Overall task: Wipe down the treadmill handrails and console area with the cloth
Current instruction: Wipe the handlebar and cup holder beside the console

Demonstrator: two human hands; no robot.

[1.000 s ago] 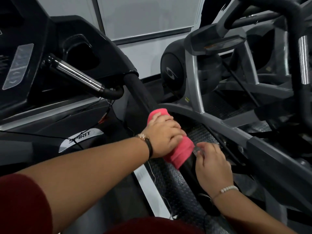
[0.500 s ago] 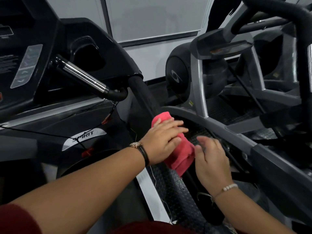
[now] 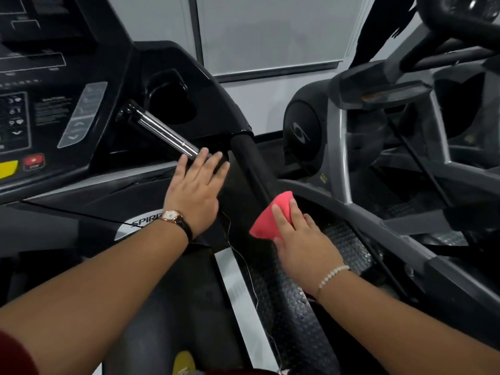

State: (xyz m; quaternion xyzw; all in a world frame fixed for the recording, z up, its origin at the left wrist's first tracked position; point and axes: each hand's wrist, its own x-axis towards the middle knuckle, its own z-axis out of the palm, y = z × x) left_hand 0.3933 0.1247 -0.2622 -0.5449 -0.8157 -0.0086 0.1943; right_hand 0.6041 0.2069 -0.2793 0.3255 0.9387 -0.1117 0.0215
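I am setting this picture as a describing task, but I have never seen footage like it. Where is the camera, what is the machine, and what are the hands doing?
The camera sits on the person's head and looks down, so the two bare arms reaching in are their own. In front is a treadmill: its console with buttons is at the upper left, a chrome grip bar sticks out of it, and a black handrail slopes toward the person. The right hand holds a pink cloth against that handrail. The left hand, wearing a watch, is open, fingers straight, beside the bar's lower end, holding nothing. The grey machine on the right is another exerciser.
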